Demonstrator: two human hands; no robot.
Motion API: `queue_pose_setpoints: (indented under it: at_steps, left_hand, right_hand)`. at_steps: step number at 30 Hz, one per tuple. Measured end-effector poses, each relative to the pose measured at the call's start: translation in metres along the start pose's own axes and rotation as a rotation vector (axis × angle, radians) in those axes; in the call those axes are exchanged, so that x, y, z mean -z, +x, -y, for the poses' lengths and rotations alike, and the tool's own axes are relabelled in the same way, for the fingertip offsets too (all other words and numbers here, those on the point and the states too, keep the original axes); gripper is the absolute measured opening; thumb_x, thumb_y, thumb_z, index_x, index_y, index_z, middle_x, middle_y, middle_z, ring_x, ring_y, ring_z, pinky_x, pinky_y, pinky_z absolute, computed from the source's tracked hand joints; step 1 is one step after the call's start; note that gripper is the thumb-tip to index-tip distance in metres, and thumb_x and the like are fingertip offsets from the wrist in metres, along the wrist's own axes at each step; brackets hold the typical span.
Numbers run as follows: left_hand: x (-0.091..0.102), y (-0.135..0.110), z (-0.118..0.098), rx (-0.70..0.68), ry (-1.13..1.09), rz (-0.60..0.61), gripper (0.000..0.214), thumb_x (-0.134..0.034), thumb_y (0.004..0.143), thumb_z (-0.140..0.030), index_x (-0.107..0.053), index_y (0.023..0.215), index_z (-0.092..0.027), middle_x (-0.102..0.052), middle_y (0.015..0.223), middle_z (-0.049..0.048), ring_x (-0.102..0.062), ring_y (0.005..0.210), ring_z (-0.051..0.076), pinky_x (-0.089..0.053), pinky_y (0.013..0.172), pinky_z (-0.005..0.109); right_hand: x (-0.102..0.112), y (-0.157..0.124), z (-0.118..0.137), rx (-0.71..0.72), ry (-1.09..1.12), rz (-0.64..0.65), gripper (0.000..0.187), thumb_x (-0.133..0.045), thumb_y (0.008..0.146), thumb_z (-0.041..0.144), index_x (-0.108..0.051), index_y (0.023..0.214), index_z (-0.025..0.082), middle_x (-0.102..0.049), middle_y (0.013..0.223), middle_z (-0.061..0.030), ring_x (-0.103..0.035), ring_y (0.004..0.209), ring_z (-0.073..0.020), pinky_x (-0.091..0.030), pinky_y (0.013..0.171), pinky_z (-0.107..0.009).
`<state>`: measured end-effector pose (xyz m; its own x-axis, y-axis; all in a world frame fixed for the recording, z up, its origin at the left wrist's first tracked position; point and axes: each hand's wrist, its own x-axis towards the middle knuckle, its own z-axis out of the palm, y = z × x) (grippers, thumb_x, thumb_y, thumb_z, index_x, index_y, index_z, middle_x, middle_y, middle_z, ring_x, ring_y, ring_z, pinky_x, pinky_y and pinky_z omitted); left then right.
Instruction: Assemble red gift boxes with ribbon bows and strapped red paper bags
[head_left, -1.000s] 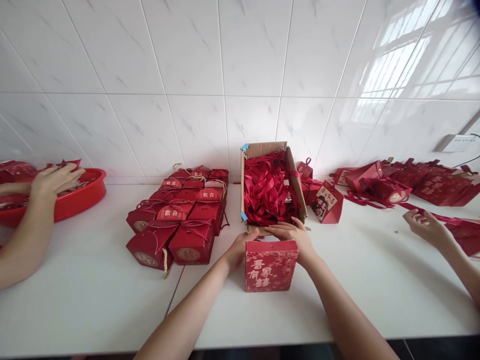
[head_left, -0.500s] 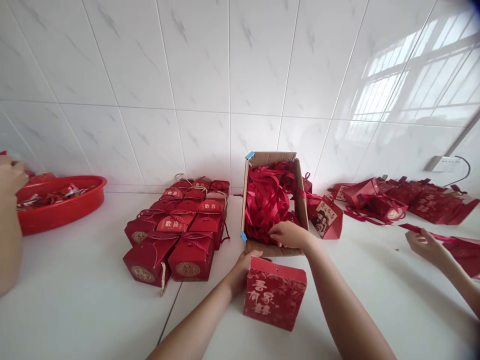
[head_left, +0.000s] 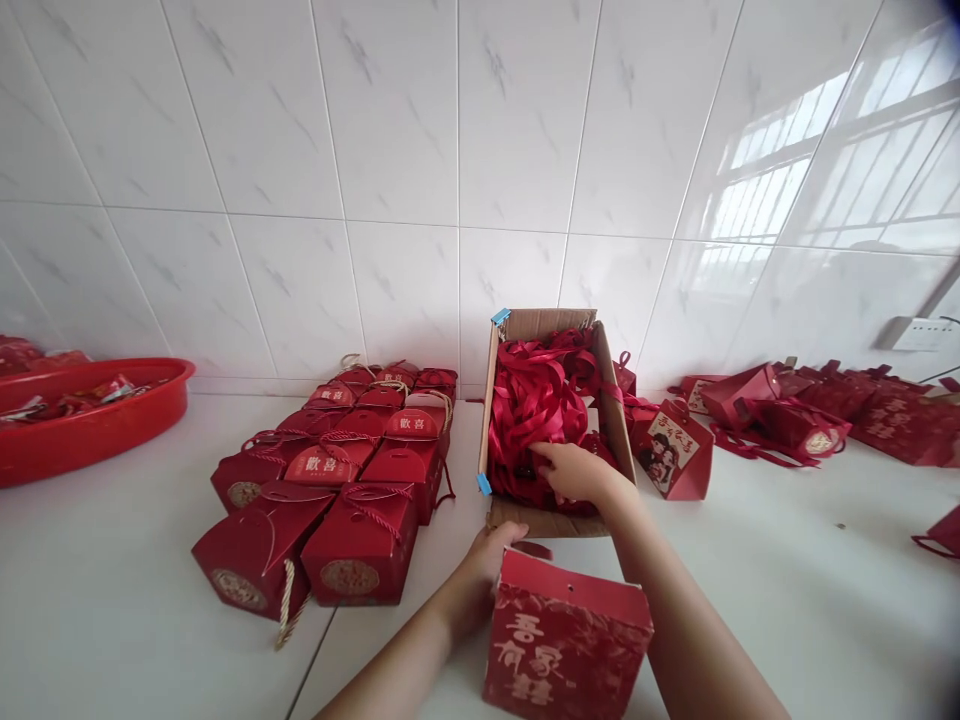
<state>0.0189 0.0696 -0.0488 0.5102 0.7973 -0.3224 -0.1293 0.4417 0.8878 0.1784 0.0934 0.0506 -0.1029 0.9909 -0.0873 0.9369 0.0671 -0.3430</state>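
My right hand [head_left: 576, 474] is down in an open cardboard box [head_left: 556, 325], its bent fingers pinching at the heap of shiny red ribbons [head_left: 536, 395]. My left hand [head_left: 491, 560] grips the back left side of a red gift box [head_left: 566, 640] with pale lettering on its front. The thumb shows above, while most of the left fingers are hidden behind this box. The gift box is upright at the near edge of the view, just in front of the cardboard box. A small hole shows near its top edge.
Several closed red gift boxes [head_left: 360, 540] with cords stand in rows to the left. A red plastic basin [head_left: 169, 400] with wrapped items lies farther left. On the right are a red box with a printed couple [head_left: 671, 455] and more red boxes [head_left: 900, 425]. A tiled wall [head_left: 405, 290] runs behind.
The view has moved closer and tilted a little. My right hand has shifted within the ribbons, its index finger straighter. Other people's hands at both sides have left the view.
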Motion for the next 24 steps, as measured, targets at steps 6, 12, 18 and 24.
queue_pose_setpoints:
  at_steps: [6,12,18,24]
  left_hand:
    - [-0.005,-0.017,-0.005,0.062,-0.085,-0.029,0.029,-0.060,0.076,-0.044,-0.050,0.087,-0.019,-0.071,0.087,0.0079,-0.062,0.056,0.017,-0.045,0.054,0.028]
    - [-0.009,-0.023,-0.011,0.078,-0.080,-0.050,0.026,-0.060,0.074,-0.042,-0.055,0.082,-0.017,-0.070,0.082,0.0073,-0.062,0.057,0.018,-0.044,0.055,0.028]
    - [-0.008,-0.023,-0.011,0.066,-0.074,-0.032,0.023,-0.054,0.078,-0.039,-0.062,0.079,-0.018,-0.071,0.077,0.0056,-0.062,0.061,0.018,-0.046,0.059,0.027]
    - [-0.003,-0.005,0.000,0.025,-0.073,-0.045,0.021,-0.053,0.078,-0.036,-0.064,0.075,-0.019,-0.067,0.063,0.0048,-0.061,0.056,0.019,-0.044,0.058,0.028]
  right_hand:
    - [-0.006,0.010,-0.001,0.034,-0.022,-0.162,0.039,-0.040,0.095,0.018,-0.047,0.133,0.014,-0.068,0.106,-0.0125,-0.065,0.087,-0.0188,-0.046,0.071,-0.029]
    - [-0.015,0.010,0.008,0.005,-0.137,-0.123,0.021,-0.056,0.093,0.033,-0.063,0.103,0.016,-0.063,0.110,-0.0064,-0.061,0.097,-0.0184,-0.052,0.085,-0.039]
    - [-0.023,0.015,0.010,-0.116,-0.242,-0.088,0.025,-0.058,0.092,0.033,-0.062,0.109,0.016,-0.063,0.110,-0.0070,-0.062,0.099,-0.0195,-0.053,0.087,-0.041]
    - [-0.028,0.016,0.008,-0.130,-0.268,-0.055,0.024,-0.056,0.093,0.032,-0.061,0.110,0.015,-0.064,0.110,-0.0071,-0.063,0.096,-0.0184,-0.054,0.084,-0.039]
